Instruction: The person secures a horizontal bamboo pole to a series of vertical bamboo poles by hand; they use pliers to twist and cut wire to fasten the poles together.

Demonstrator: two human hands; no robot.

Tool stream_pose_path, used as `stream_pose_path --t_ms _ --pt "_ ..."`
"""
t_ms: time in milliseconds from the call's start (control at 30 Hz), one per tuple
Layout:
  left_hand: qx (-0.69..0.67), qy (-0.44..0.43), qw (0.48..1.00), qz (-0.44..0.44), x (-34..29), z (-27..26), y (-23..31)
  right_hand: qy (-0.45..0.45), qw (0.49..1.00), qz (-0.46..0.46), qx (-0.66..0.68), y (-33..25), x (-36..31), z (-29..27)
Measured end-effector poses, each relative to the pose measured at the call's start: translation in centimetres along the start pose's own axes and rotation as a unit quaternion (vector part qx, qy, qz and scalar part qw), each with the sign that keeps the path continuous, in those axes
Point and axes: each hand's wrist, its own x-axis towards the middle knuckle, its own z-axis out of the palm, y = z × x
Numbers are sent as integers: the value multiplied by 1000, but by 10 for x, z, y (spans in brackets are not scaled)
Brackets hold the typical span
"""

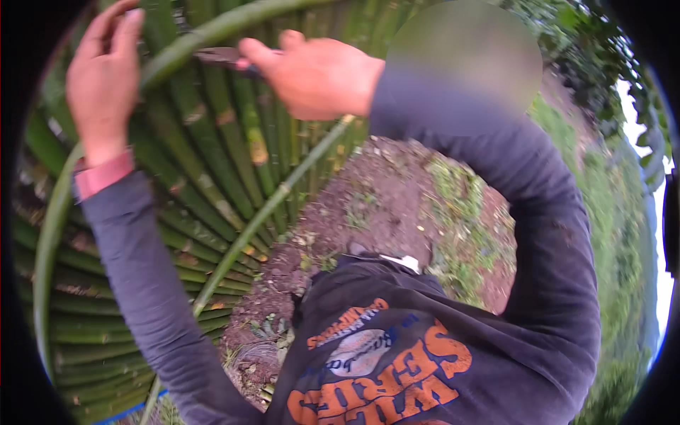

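My right hand (319,76) is closed around the pinkish-red handles of a pair of pliers (221,57). Their dark metal jaws point left, against or just beside a thick green bent pole (212,34) that looks like bamboo. At the upper left my left hand (106,81) is raised beside the same pole. Its fingers reach upward, bent at the tips, with a gap to the thumb; part of them meets the picture's edge, and I make out nothing in them. Behind both hands runs a wall of long green bamboo slats (205,134).
A thinner green pole (273,202) crosses the slats diagonally. Another curved pole (53,255) stands at the left. Brown soil (382,191) with scattered weeds lies beneath me. Grass (616,248) and leafy branches (623,78) are on the right. A blue strip (131,411) edges the lower left.
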Motion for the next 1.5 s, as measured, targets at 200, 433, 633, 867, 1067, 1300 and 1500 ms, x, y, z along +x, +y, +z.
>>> stream_pose_path --t_ms 200,433,633,867,1067,1300,1500 --pt "-31 -71 986 145 -5 26 34 -23 999 19 -34 4 -5 -6" --pt "74 -190 974 94 -2 37 28 6 996 -23 -87 28 5 2" --pt "155 -160 968 113 -13 35 16 67 920 -120 -367 69 30 -44" --pt "179 -114 970 122 -22 43 31 172 844 -282 -422 103 42 -84" --pt "201 -172 961 83 -29 33 14 -248 713 166 635 74 -17 -9" --pt "135 -120 972 151 -28 34 15 -259 455 114 844 41 -19 -3" --pt "133 -120 973 149 -27 35 15 -256 444 95 853 46 1 -9"
